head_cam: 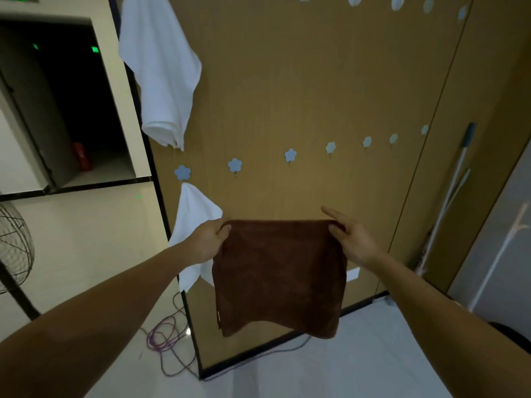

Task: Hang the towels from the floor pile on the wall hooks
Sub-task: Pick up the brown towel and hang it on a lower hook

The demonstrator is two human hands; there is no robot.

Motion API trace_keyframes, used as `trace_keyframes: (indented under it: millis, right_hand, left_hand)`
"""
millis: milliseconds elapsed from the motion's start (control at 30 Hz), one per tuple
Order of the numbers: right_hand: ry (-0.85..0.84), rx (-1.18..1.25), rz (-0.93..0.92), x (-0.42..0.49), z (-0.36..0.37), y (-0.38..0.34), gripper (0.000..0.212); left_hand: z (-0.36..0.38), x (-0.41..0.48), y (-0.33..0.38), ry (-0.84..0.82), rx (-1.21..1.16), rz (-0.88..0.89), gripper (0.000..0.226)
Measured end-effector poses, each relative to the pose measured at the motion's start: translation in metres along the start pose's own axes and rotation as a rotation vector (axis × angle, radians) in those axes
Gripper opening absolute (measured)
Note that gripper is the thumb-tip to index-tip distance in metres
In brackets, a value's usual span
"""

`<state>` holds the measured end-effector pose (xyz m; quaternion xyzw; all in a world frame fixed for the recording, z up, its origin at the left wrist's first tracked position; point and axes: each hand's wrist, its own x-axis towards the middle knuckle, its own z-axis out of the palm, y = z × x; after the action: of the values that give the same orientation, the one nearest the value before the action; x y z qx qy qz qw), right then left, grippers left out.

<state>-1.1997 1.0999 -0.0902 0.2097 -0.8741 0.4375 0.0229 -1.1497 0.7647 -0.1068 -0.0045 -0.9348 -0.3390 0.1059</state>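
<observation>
A brown towel (278, 277) hangs spread flat in front of the wooden wall panel (301, 81). My left hand (208, 239) grips its upper left corner and my right hand (352, 239) pinches its upper right corner, index finger stretched out. Above the towel runs a row of flower-shaped hooks; the second from the left (235, 165) and those to its right are bare. A small white towel (192, 225) hangs from the leftmost lower hook (182, 172), partly behind my left hand. A larger white towel (161, 67) hangs from higher up.
More hooks (398, 1) line the panel's top. A mop (448, 202) leans at the right. Coiled cables (163, 337) lie on the floor by the panel's left edge. A fan (14, 248) stands at far left, before a dark doorway (71, 110).
</observation>
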Motion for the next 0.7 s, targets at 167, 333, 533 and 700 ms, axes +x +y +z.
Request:
trace_keyframes:
  millis: [167,333,533,700]
  right_hand:
    - [0.231,0.253,0.039,0.05,0.031,-0.026,0.034]
    - [-0.012,0.297,-0.026,0.099,0.049,-0.043,0.01]
    - [0.0,0.199,-0.097,0.153,0.077,-0.039,0.021]
    - [0.075,0.178,-0.11,0.206,0.102,-0.023,0.018]
  left_hand:
    - [-0.003,0.031,0.0,0.13,-0.267,0.098,0.042]
    - [-0.014,0.067,0.004,0.292,-0.517,0.033,0.04]
    - [-0.017,0.105,-0.02,0.208,-0.468,0.002,0.006]
    - [-0.005,0.13,-0.041,0.224,-0.297,-0.027,0.025]
